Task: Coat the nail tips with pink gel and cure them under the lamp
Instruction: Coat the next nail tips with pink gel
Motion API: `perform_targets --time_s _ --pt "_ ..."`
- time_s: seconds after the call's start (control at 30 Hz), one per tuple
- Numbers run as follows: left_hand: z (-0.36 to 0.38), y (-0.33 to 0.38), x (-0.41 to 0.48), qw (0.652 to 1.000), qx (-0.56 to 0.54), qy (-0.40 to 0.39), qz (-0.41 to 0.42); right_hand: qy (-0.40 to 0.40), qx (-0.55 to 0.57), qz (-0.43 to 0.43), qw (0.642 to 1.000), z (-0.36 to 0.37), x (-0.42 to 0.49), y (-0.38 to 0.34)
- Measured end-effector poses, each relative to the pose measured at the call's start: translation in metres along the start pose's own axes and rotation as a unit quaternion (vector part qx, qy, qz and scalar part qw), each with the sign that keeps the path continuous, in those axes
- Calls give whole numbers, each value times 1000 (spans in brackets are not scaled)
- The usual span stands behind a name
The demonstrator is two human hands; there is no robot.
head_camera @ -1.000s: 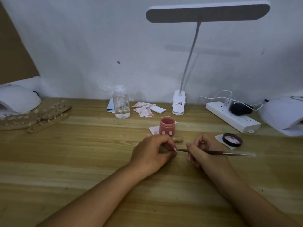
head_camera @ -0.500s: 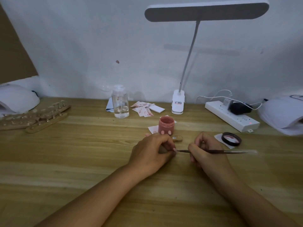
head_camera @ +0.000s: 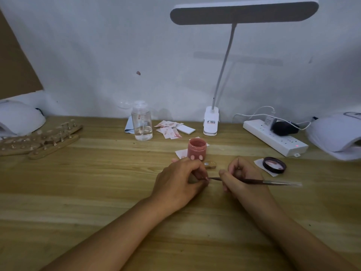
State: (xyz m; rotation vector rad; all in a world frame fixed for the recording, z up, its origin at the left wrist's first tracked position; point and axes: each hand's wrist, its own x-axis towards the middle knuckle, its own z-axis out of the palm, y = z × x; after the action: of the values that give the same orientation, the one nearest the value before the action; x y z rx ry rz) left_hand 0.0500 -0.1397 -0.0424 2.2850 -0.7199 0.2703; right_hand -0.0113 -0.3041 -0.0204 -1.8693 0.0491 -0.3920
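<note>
Brush (head_camera: 277, 182) lying crosswise, bristles pointing left, right hand (head_camera: 244, 182) grip pinching it, left hand (head_camera: 175, 184) pinching nail tip (head_camera: 206, 178).

A clear bottle (head_camera: 142, 124) is stood on the worktop (head_camera: 97, 192). Far left of the bottle, wooden stands (head_camera: 48, 139) and a white curing lamp (head_camera: 19, 118) are laid; right of it, paper slips (head_camera: 169, 131) and a power strip (head_camera: 273, 139).

Bare light-wood tabletop (head_camera: 88, 182) lies open near and to the left, while the open pink gel jar (head_camera: 197, 151) and round black lid (head_camera: 274, 164) block the middle right.
</note>
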Motion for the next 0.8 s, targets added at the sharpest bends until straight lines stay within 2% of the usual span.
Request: perform_targets --time_s 0.5,0.8 --pt "-1 -1 0 1000 -8 -2 -4 -15 48 -8 999 1 -4 -8" --pt "1 -3 2 1000 -12 -15 -14 -18 19 -9 1000 0 -6 -6"
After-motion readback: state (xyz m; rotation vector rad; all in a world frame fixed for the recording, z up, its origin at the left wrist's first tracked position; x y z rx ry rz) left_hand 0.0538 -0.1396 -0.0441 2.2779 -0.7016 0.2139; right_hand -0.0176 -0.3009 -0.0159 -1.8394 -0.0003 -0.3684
